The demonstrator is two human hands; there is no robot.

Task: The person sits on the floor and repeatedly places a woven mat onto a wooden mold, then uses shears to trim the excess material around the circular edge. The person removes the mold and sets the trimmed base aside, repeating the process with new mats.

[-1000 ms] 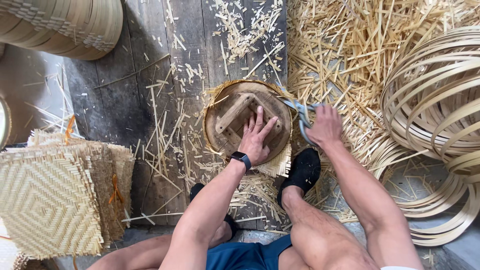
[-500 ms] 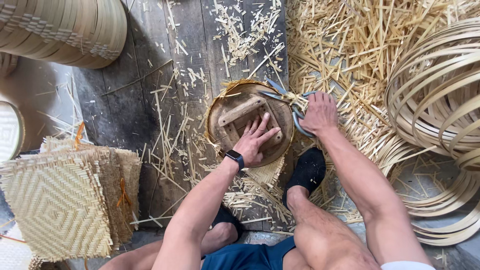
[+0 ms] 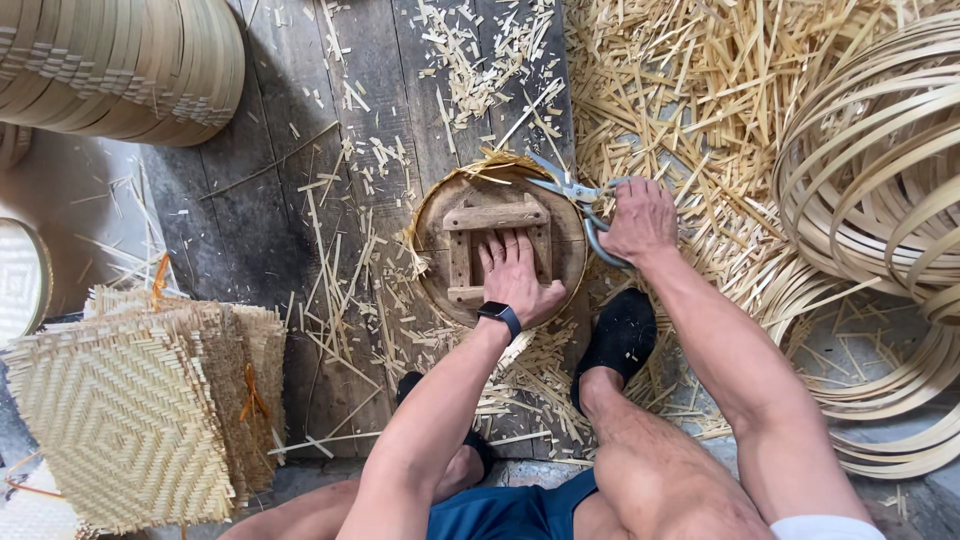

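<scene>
Wooden round form [image 3: 500, 240], disc-shaped with a square frame of battens nailed across its top, lies on the dark plank floor [image 3: 300, 200] between the person's feet. Under its rim shows a fringe of woven bamboo mat [image 3: 470, 165], pale yellow, ends ragged. Left hand [image 3: 517, 280] rests flat on the battens, fingers spread, pressing down; not gripping. Right hand [image 3: 640, 222] is clenched through the loops of metal scissors [image 3: 565, 190], blades parted at the disc's upper right edge, on the fringe.

Judged handling: form looks stiff and moderately heavy, stable under palm pressure; battens offer the obvious hold. Mat strips look thin, light, springy, splintery at cut ends, likely to slip unless pinned.

Surroundings: bamboo offcuts [image 3: 700, 90] litter the floor, densest upper right. Coiled bamboo hoops [image 3: 880, 180] at right, smooth and flexible-looking. Stacked square woven mats [image 3: 130, 420] lower left, diamond pattern. Stacked round baskets [image 3: 120, 60] upper left.
</scene>
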